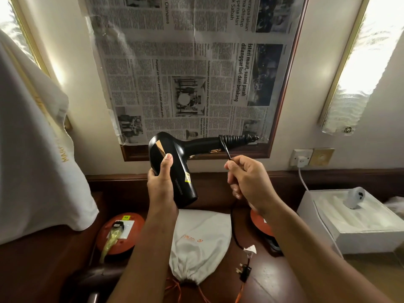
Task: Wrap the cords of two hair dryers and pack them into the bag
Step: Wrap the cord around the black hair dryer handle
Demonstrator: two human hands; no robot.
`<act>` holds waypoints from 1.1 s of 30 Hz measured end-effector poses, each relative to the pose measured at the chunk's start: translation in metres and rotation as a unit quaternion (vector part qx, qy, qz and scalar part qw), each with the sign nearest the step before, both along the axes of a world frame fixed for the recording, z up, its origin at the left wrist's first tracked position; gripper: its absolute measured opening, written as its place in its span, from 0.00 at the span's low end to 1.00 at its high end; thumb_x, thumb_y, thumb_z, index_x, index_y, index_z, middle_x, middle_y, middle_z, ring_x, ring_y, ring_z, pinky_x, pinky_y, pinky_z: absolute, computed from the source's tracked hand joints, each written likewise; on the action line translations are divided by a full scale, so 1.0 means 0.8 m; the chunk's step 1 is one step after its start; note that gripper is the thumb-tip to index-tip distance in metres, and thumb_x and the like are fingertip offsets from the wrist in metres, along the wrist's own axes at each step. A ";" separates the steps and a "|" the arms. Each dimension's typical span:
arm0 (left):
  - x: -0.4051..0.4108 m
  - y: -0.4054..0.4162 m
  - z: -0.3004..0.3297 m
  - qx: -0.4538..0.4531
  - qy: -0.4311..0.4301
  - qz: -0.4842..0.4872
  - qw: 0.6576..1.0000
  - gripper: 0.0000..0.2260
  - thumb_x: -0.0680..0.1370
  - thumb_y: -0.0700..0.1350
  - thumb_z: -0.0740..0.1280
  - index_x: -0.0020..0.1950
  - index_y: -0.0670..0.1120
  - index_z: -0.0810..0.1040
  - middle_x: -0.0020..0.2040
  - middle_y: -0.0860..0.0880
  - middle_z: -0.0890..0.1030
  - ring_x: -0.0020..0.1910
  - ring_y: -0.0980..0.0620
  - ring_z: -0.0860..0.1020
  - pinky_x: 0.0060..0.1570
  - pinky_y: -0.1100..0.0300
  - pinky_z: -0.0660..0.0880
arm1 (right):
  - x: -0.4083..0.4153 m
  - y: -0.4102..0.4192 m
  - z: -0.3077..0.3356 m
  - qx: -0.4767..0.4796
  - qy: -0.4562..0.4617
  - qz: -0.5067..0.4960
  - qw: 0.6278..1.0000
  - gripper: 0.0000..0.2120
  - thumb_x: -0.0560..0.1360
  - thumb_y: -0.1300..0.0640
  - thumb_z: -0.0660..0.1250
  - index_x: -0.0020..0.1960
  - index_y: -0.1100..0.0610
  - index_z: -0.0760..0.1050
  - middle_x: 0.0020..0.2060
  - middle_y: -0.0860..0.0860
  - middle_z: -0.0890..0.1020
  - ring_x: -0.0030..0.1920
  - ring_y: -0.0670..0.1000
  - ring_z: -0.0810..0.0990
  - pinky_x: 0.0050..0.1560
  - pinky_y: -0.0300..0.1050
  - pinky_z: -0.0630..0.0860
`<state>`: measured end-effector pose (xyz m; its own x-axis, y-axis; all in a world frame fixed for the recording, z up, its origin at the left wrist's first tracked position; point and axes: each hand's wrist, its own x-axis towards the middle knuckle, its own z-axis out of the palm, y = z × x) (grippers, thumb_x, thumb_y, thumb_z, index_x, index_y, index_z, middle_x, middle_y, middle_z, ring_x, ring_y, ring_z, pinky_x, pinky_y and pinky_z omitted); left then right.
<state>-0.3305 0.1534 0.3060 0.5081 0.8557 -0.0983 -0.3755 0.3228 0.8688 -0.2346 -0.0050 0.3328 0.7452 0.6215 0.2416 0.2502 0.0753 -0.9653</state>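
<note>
A: What is closest to the camera?

B: On the dark wooden table (273, 278) lies a white drawstring bag (200, 243) with orange letters, its closed mouth toward the person. Just right of it I see the black plug (244, 271) at the end of the cord (234, 228), with a small white tag near it. Thin orange strings lie on the table under the bag's mouth.

A: And at the sides?

B: An orange round object (121, 234) with a white socket plate is on the left of the bag. Another orange one (260, 224) is on the right, mostly hidden behind the right forearm. Further right stands a white box (349, 224) with a small white device on top.

A: What do the hands do?

B: The left hand (162, 182) grips the barrel of the black hair dryer (175, 162), fingers curled round it, thumb lying on its side. The dryer is held up in the air above the bag, its handle pointing to the right. The right hand (246, 179) pinches the cord between thumb and fingers, just below the handle. Several turns of cord are already wound around the handle's end, and the rest hangs down to the table.

A: Behind them?

B: A framed newspaper (192, 68) on the wall, a wall socket (301, 157) with a white plug at the right, and a white cloth (37, 149) hanging at the left.
</note>
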 end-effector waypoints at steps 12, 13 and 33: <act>-0.008 -0.008 0.009 -0.010 -0.060 -0.111 0.992 0.36 0.67 0.62 0.73 0.68 0.43 0.70 0.52 0.39 0.80 0.40 0.42 0.80 0.34 0.53 0.78 | -0.005 -0.004 -0.041 0.083 0.191 0.138 0.968 0.14 0.83 0.59 0.53 0.50 0.62 0.77 0.32 0.54 0.71 0.32 0.50 0.70 0.38 0.47 0.70; -0.009 -0.008 0.009 -0.003 -0.067 -0.124 0.990 0.35 0.69 0.61 0.72 0.68 0.43 0.70 0.51 0.39 0.80 0.39 0.43 0.80 0.33 0.53 0.78 | -0.002 -0.004 -0.043 0.078 0.190 0.141 0.968 0.14 0.82 0.61 0.53 0.52 0.62 0.77 0.32 0.54 0.71 0.33 0.50 0.71 0.41 0.48 0.71; -0.044 -0.008 0.023 0.031 -0.018 -0.228 0.973 0.21 0.76 0.59 0.63 0.58 0.43 0.76 0.45 0.41 0.81 0.37 0.44 0.78 0.36 0.55 0.78 | 0.120 -0.014 0.018 -0.302 -0.190 0.054 0.933 0.06 0.78 0.55 0.66 0.44 0.55 0.81 0.34 0.48 0.79 0.33 0.45 0.76 0.36 0.37 0.73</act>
